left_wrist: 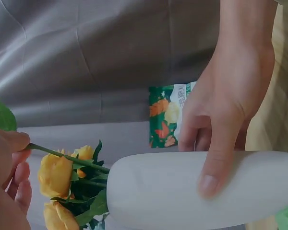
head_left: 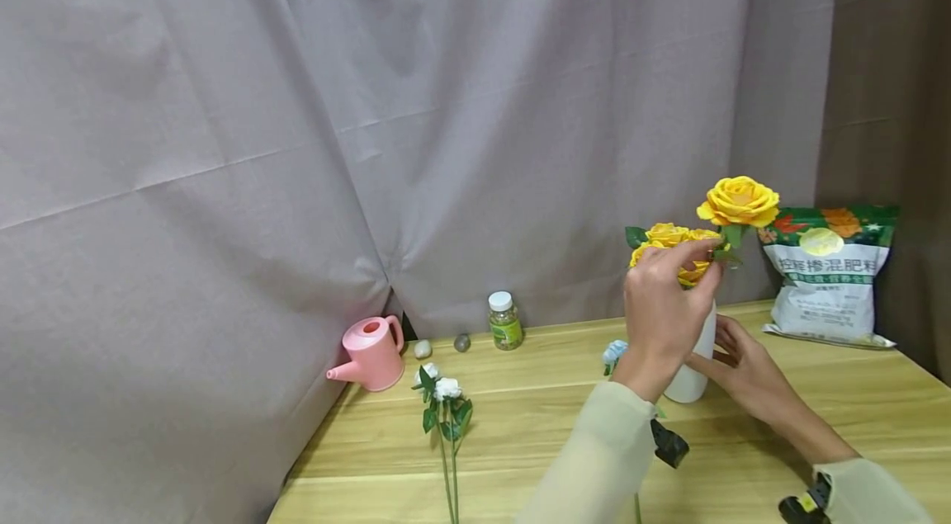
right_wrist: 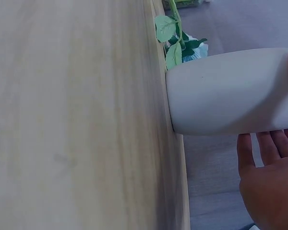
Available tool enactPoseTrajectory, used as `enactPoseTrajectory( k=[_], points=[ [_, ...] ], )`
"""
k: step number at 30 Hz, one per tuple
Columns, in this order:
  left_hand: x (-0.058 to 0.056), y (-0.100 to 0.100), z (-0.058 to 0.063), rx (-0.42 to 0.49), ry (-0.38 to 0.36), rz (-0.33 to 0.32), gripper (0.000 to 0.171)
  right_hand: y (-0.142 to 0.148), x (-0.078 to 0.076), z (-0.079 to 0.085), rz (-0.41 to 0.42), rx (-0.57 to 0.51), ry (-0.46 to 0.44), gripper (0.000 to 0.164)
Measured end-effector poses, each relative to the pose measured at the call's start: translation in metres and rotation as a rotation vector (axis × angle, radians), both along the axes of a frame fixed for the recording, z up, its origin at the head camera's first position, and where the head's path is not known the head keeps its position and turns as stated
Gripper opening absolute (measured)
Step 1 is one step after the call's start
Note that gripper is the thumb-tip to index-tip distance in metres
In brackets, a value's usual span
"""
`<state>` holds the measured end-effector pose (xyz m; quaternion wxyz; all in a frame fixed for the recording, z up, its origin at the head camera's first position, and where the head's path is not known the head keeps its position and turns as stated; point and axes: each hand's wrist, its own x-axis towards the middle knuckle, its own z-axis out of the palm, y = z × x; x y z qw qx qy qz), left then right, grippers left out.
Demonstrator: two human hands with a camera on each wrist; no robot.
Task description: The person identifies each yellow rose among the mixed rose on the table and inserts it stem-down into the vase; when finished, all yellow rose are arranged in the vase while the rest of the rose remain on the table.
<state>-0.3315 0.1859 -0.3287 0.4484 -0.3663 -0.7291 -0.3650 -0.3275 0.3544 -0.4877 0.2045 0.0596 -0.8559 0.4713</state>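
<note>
My left hand pinches the green stem of a yellow rose high up, near its bloom. In the left wrist view this stem runs down to the mouth of a white vase. Several other yellow roses with dark green leaves stand in the vase, beside my left fingers. My right hand grips the vase's side, its thumb across the front and the fingers behind. The vase stands upright on the wooden table, as the right wrist view shows at its base.
A blue flower lies left of the vase, partly behind my left arm. White roses lie further left, near a pink watering can, two stones and a white-capped jar. A fertilizer bag stands at the back right, before the grey curtain.
</note>
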Motion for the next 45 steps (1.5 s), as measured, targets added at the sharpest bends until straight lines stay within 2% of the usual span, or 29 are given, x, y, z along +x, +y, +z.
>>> enactPoseTrajectory(
  k=[2,8,13,16,19,23,29,33,38,42,45],
  points=[
    [-0.002,0.001,0.001,-0.035,0.014,0.029,0.018,0.001,0.000,0.000,-0.004,0.001,-0.029,0.075],
    [-0.010,0.008,-0.006,-0.143,0.026,0.183,0.013,0.002,0.002,0.003,0.000,0.026,-0.080,0.077],
    [-0.015,0.010,-0.010,-0.153,0.045,0.232,0.011,0.000,0.003,0.006,0.005,0.009,-0.071,0.078],
    [-0.015,0.009,-0.010,-0.168,0.029,0.258,0.014,-0.001,0.002,0.005,0.010,0.001,-0.061,0.076],
    [-0.013,0.008,-0.009,-0.181,0.005,0.257,0.020,0.000,0.002,0.004,0.016,0.002,-0.057,0.075],
    [-0.006,0.005,-0.002,-0.158,-0.021,0.208,0.028,0.001,0.002,0.002,0.017,0.008,-0.048,0.075],
    [0.002,0.009,0.013,-0.075,-0.081,0.084,0.020,0.003,0.001,0.001,0.024,-0.018,-0.009,0.073],
    [0.001,0.016,0.014,-0.079,-0.122,0.042,0.017,0.005,0.003,0.000,0.016,-0.024,-0.041,0.074],
    [-0.007,0.020,0.007,-0.083,-0.123,0.062,0.016,0.005,0.001,0.001,0.012,-0.024,-0.096,0.076],
    [-0.013,0.020,0.002,-0.119,-0.089,0.111,0.015,0.003,0.000,0.002,0.019,-0.033,-0.061,0.074],
    [-0.017,0.019,-0.003,-0.146,-0.092,0.139,0.014,0.002,0.000,0.002,0.027,-0.042,-0.035,0.073]
  ],
)
